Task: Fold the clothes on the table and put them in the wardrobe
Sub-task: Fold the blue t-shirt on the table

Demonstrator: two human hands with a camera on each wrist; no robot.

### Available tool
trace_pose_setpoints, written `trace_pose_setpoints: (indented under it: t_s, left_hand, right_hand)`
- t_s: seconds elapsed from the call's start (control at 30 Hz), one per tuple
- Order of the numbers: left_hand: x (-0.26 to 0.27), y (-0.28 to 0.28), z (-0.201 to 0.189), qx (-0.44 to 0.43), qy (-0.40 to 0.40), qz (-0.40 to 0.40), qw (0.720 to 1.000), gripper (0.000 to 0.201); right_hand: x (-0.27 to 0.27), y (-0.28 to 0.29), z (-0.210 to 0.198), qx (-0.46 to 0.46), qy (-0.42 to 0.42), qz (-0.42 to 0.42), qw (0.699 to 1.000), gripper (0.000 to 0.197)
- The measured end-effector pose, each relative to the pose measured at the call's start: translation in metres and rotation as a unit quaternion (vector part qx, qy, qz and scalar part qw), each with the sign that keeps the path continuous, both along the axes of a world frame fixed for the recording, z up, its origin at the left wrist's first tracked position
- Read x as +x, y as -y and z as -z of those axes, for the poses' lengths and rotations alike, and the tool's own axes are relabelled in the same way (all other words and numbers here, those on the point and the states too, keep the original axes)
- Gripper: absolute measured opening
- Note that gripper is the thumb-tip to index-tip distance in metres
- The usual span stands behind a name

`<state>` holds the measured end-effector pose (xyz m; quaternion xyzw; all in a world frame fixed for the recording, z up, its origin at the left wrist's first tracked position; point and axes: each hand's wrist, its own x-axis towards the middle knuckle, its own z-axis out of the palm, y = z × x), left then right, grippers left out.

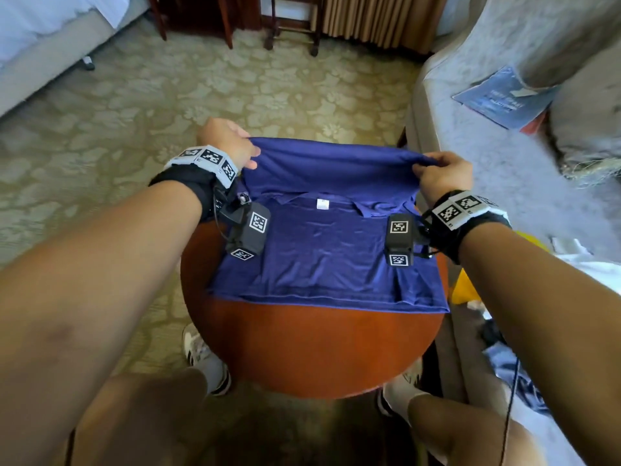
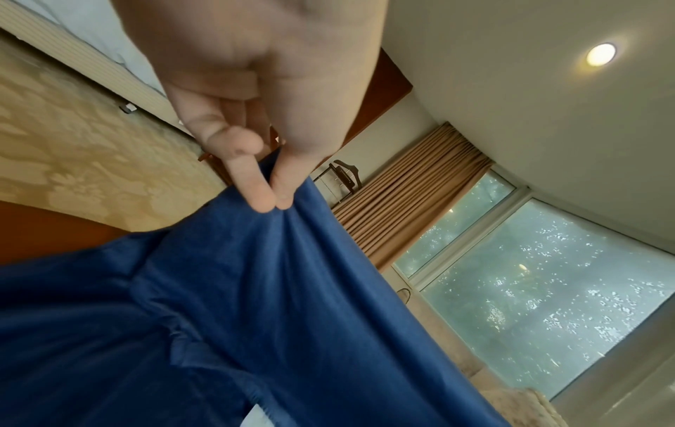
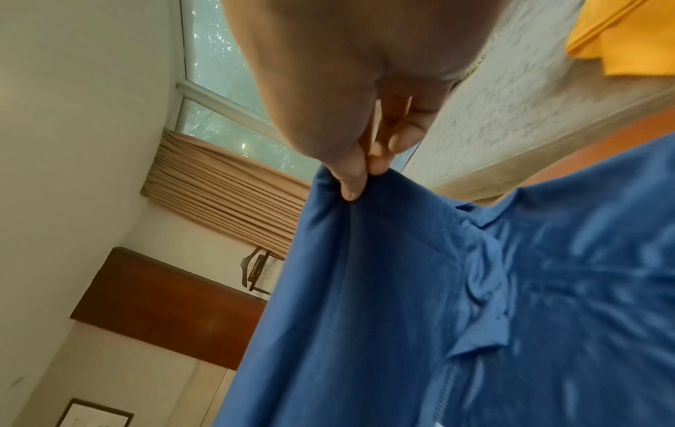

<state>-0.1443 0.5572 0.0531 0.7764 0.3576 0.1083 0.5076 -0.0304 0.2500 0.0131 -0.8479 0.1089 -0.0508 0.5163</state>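
A blue shirt [image 1: 322,260] lies on the round wooden table [image 1: 312,351], its sleeves folded in and a white label showing near the collar. Its far part is lifted off the table. My left hand [image 1: 235,146] pinches the raised left corner between thumb and fingers; the left wrist view shows that pinch [image 2: 272,199] on the blue cloth [image 2: 255,317]. My right hand [image 1: 440,173] pinches the raised right corner, with the thumb and fingertip [image 3: 356,182] closed on the fabric [image 3: 420,289] in the right wrist view. The lifted edge stretches taut between both hands.
A grey sofa [image 1: 504,156] stands right of the table with a blue booklet [image 1: 504,95] on it. Yellow cloth [image 1: 465,287] and other clothes lie at the right. A bed [image 1: 43,31] is far left. Wooden furniture legs [image 1: 292,25] and a curtain stand beyond the patterned carpet.
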Motion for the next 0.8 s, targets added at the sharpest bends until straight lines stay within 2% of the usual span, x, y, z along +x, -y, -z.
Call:
trace_pose_setpoints:
  t_s: [0.17, 0.37, 0.53, 0.67, 0.8]
  left_hand:
    - [-0.075, 0.025, 0.011, -0.012, -0.078, 0.033, 0.996, 0.016]
    - [-0.137, 0.05, 0.05, -0.04, -0.143, 0.056, 0.987, 0.021]
    - [-0.154, 0.054, 0.065, -0.036, -0.173, 0.063, 0.982, 0.017]
    - [-0.153, 0.055, 0.059, -0.02, -0.163, 0.061, 0.985, 0.016]
    - [-0.155, 0.054, 0.051, 0.03, -0.185, 0.061, 0.98, 0.016]
  right_hand:
    - [-0.07, 0.034, 0.015, -0.022, -0.036, -0.009, 0.999, 0.011]
    - [-0.145, 0.065, 0.039, -0.075, -0.105, -0.002, 0.992, 0.02]
    - [-0.165, 0.078, 0.05, -0.097, -0.137, 0.002, 0.986, 0.024]
    - [-0.166, 0.077, 0.041, -0.093, -0.141, 0.003, 0.986, 0.026]
    - [-0.165, 0.077, 0.035, -0.11, -0.139, 0.017, 0.984, 0.032]
